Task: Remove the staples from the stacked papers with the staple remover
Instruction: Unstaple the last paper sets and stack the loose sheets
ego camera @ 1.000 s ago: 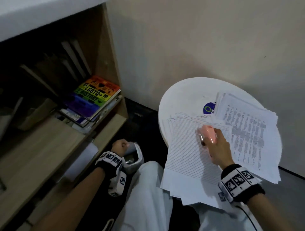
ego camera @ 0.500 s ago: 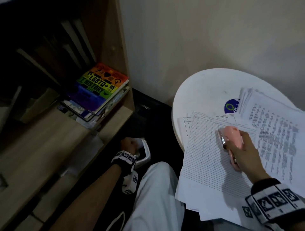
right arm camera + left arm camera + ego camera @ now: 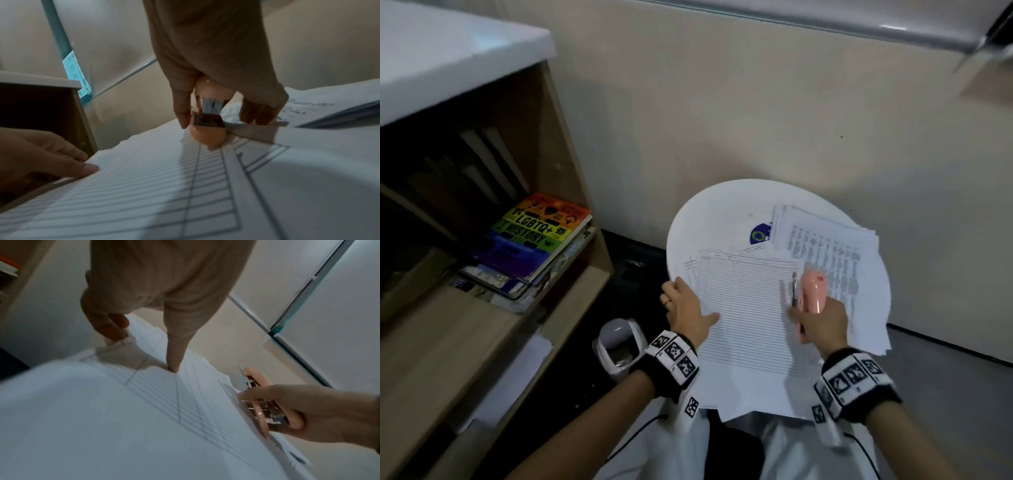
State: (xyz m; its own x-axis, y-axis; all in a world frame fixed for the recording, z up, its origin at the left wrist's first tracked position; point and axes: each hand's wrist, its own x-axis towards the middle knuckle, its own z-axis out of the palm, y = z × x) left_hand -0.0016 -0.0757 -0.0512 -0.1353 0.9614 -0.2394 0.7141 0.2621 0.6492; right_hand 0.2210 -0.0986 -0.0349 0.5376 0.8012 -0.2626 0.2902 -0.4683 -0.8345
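Note:
A stack of lined papers (image 3: 746,308) lies on the near part of a round white table (image 3: 722,212) and hangs over its front edge. My left hand (image 3: 685,305) holds the stack's left edge, thumb (image 3: 174,365) pressing on top and fingers (image 3: 111,331) curled at the edge. My right hand (image 3: 818,318) grips a pink staple remover (image 3: 813,291) near the stack's upper right corner. Its metal part (image 3: 207,120) points down at the paper. No staple can be made out.
A second stack of printed papers (image 3: 825,246) lies on the table's right side, beside a blue sticker (image 3: 758,234). A wooden shelf with a rainbow-covered book (image 3: 541,233) stands at the left. A small white bin (image 3: 616,346) sits on the dark floor by my knee.
My left hand has come up from the bin on the floor to the left edge of the lined stack. The right hand keeps the pink remover on the papers.

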